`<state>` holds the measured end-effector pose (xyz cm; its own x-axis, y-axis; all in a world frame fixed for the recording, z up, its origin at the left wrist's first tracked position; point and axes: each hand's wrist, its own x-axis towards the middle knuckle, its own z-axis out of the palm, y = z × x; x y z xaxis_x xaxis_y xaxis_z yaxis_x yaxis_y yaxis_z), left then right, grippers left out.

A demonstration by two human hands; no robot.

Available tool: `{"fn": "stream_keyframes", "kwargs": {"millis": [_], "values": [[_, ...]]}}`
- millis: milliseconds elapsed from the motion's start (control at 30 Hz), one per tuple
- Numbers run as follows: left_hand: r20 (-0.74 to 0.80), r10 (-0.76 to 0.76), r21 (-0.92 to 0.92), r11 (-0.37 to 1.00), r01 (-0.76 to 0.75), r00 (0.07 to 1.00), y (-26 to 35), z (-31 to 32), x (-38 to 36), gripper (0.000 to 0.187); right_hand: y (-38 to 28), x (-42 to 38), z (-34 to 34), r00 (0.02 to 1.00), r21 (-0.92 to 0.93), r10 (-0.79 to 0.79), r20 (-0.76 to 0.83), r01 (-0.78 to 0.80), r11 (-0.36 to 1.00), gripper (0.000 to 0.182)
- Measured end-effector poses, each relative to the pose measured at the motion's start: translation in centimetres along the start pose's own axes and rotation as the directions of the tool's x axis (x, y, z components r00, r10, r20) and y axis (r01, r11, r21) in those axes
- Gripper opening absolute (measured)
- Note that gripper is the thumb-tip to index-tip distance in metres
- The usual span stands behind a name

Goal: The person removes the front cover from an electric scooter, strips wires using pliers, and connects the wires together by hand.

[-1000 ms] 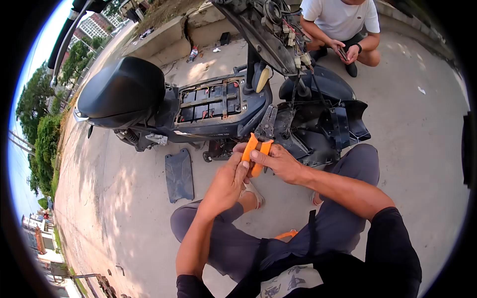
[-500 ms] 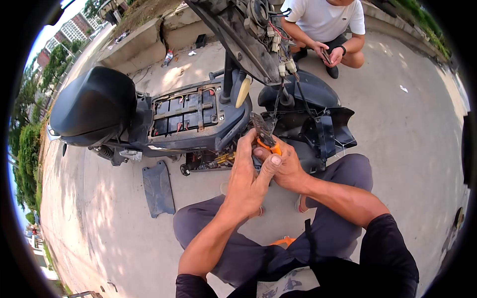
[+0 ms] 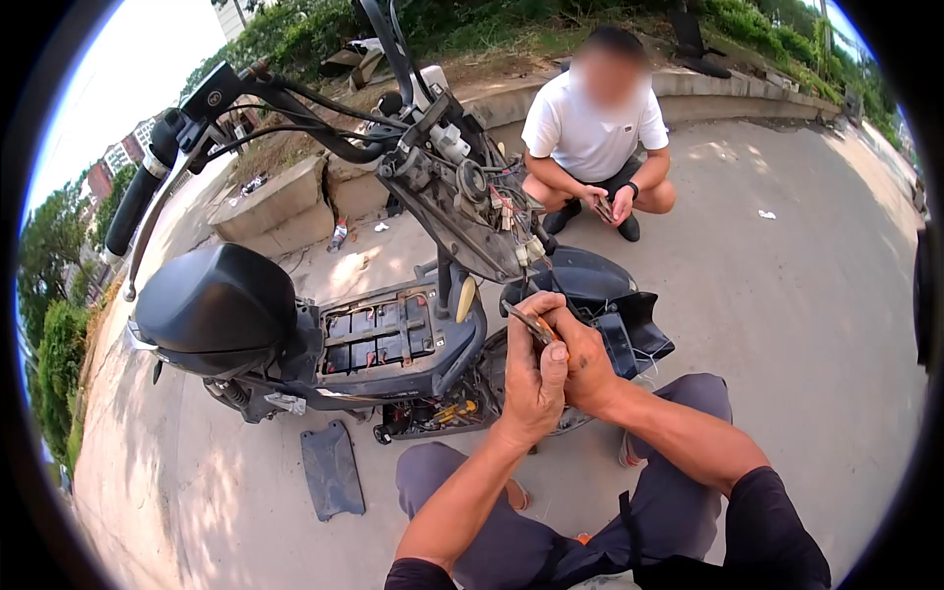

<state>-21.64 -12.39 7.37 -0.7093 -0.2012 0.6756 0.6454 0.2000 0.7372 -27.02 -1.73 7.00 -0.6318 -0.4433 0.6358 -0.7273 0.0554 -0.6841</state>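
Pointing up-left, pliers (image 3: 537,325) (orange-handled) lie diagonally — left grip (image 3: 532,385) and right grip (image 3: 586,362) closed around them.

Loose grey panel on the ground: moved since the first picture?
No. The grey panel still lies beside the scooter, in much the same place against its battery deck; its shift in the view matches the scooter's.

I see bright daylight, dappled shadows on the pavement (image 3: 226,472), washed-out sky (image 3: 128,59) and fisheye-bent, black-rimmed edges.
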Motion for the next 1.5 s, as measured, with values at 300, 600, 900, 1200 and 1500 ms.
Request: {"fn": "stream_keyframes", "kwargs": {"millis": [300, 600, 900, 1200, 1500], "values": [[-0.042, -0.022, 0.030, 0.999, 0.024, 0.999, -2.9, -0.4, 3.1, 0.075, 3.1, 5.2, -0.7, 0.981, 0.089, -0.191, 0.032, 0.187, 0.978, 0.044], [-0.146, 0.110, 0.404, 0.914, -0.042, 0.983, -6.2, -2.9, 6.1, 0.030, 9.0, 11.1, -5.6, 0.958, 0.230, 0.224, -0.179, -0.181, 0.956, 0.043], [0.240, 0.275, 0.950, 0.132, -0.283, 0.931, -4.9, -1.9, 12.1, 0.031, 14.3, 10.2, -5.6, 0.889, 0.428, 0.457, 0.004, -0.415, 0.803, 0.038], [0.378, 0.206, 0.903, -0.299, -0.310, 0.903, -6.6, -2.6, 15.8, 0.028, 14.3, 10.2, -6.1, 0.796, 0.545, 0.464, 0.389, -0.604, 0.581, 0.049], [0.395, 0.231, 0.899, -0.294, -0.324, 0.889, -7.0, -2.1, 16.2, 0.027, 15.7, 9.9, -5.9, 0.728, 0.615, 0.460, 0.509, -0.681, 0.397, 0.050]]}}
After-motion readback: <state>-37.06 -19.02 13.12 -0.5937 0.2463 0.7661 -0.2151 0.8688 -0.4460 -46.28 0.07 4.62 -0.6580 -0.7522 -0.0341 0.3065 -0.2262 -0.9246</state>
